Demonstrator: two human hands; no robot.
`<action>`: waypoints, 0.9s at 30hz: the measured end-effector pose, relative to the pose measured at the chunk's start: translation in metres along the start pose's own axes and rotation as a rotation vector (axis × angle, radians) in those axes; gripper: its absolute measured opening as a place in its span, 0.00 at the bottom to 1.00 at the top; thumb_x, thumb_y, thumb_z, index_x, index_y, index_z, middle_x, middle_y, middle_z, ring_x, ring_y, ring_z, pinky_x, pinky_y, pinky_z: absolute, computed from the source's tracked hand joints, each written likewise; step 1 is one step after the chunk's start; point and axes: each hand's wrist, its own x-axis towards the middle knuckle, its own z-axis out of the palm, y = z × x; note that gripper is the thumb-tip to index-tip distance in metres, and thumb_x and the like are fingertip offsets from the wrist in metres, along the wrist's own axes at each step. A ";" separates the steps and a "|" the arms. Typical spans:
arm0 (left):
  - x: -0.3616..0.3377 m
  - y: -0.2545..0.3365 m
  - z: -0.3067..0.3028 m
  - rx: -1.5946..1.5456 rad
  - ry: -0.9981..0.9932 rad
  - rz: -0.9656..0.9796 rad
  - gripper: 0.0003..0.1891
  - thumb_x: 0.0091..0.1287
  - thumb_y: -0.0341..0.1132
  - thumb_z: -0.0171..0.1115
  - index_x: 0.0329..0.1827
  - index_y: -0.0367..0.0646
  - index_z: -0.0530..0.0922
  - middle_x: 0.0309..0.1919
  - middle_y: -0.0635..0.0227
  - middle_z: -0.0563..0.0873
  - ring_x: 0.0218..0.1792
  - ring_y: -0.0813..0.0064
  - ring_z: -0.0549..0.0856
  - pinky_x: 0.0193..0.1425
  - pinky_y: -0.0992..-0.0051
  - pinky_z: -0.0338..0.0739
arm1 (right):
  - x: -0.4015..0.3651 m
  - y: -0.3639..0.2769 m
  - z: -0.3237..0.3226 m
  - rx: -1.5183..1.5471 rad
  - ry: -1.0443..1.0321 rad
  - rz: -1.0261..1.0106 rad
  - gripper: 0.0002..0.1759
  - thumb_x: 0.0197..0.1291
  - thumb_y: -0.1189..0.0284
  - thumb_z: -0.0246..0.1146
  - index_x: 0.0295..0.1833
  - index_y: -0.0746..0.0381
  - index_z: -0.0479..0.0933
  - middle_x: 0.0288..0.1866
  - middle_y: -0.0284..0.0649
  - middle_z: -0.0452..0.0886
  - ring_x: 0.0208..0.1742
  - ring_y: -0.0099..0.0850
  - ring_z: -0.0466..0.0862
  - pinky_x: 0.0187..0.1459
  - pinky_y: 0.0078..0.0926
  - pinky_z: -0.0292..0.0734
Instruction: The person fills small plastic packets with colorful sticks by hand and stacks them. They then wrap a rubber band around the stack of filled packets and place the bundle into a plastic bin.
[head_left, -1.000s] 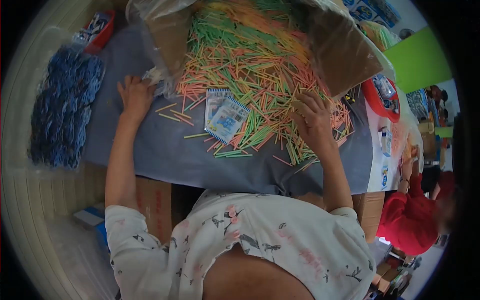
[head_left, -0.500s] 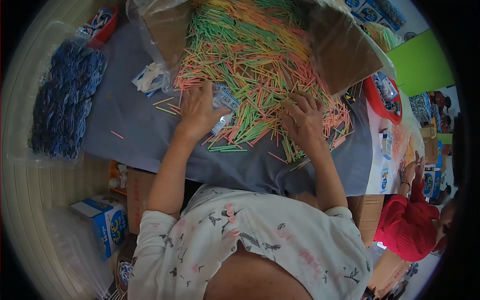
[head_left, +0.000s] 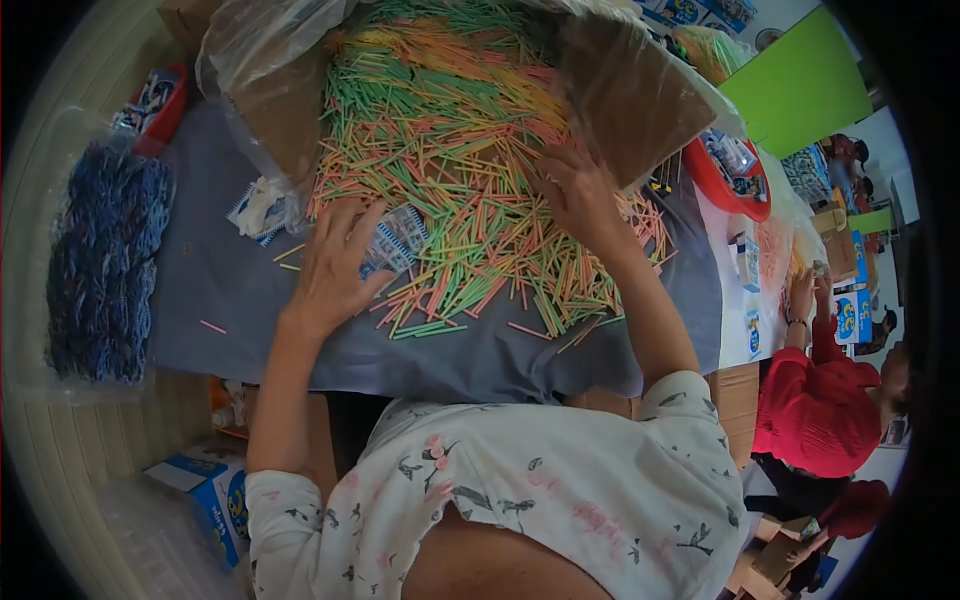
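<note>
At centre-left of the frame, the left hand (head_left: 335, 262) spreads loosely over the left side of a flat blue-and-white plastic packet (head_left: 402, 236), seemingly steadying it; whether it grips cannot be told. At upper centre-right, the right hand (head_left: 580, 198) curls half open onto thin pink, green and yellow sticks (head_left: 480, 240), any hold hidden. Plastic-covered brown cardboard flaps (head_left: 640, 105) flank the pile, apparently channelling sticks within reach across the grey cloth (head_left: 230, 290).

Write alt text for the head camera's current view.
A person's left grip partly covers blue-and-white packaging, and the right grip is over a heap of pastel sticks spread from a plastic-lined box onto gray cloth. Someone in red appears at right.
</note>
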 end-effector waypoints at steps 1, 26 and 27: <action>0.000 0.010 -0.007 0.082 0.080 -0.018 0.27 0.48 0.33 0.72 0.54 0.42 0.78 0.49 0.57 0.77 0.55 0.52 0.75 0.61 0.58 0.72 | 0.012 0.013 0.003 -0.023 -0.085 0.087 0.14 0.56 0.73 0.65 0.49 0.62 0.81 0.52 0.46 0.80 0.56 0.45 0.79 0.51 0.48 0.71; -0.005 0.019 0.019 0.362 0.187 0.071 0.08 0.55 0.28 0.63 0.37 0.40 0.84 0.35 0.65 0.81 0.42 0.63 0.81 0.43 0.65 0.77 | 0.067 0.037 0.041 -0.169 -0.378 0.421 0.22 0.54 0.76 0.62 0.57 0.60 0.76 0.53 0.51 0.82 0.56 0.52 0.82 0.57 0.49 0.76; -0.007 0.018 0.020 0.372 0.181 0.069 0.08 0.55 0.28 0.63 0.37 0.40 0.84 0.35 0.65 0.81 0.42 0.63 0.81 0.43 0.65 0.77 | 0.066 0.032 0.037 -0.158 -0.376 0.419 0.22 0.54 0.76 0.62 0.57 0.60 0.76 0.53 0.51 0.82 0.56 0.52 0.82 0.57 0.49 0.76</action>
